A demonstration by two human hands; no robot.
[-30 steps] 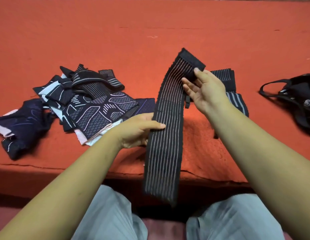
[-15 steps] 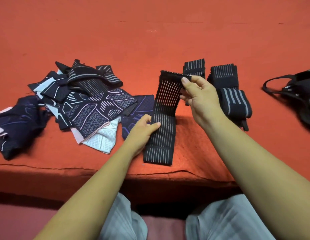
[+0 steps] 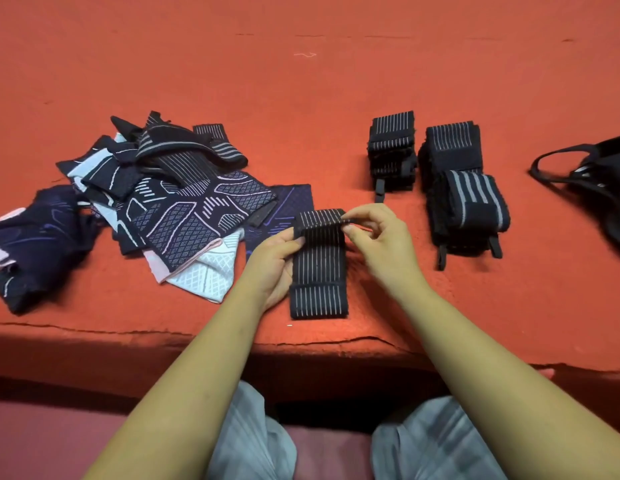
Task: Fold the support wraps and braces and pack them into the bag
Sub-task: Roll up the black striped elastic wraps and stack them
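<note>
A black striped elastic wrap lies folded into a short stack near the front edge of the red table. My left hand holds its left side, thumb on top. My right hand pinches the top fold at the far end. Two folded wraps sit to the right behind my hands. A pile of unfolded patterned braces lies to the left. The black bag rests at the right edge, partly cut off.
A dark blue brace lies apart at the far left. The table's front edge runs just below the wrap, with my knees in grey trousers under it. Bare red cloth stretches behind the piles.
The long wrap that hung over the table edge has been folded up into a short stack on the table. My right hand brought its far end down toward me.
</note>
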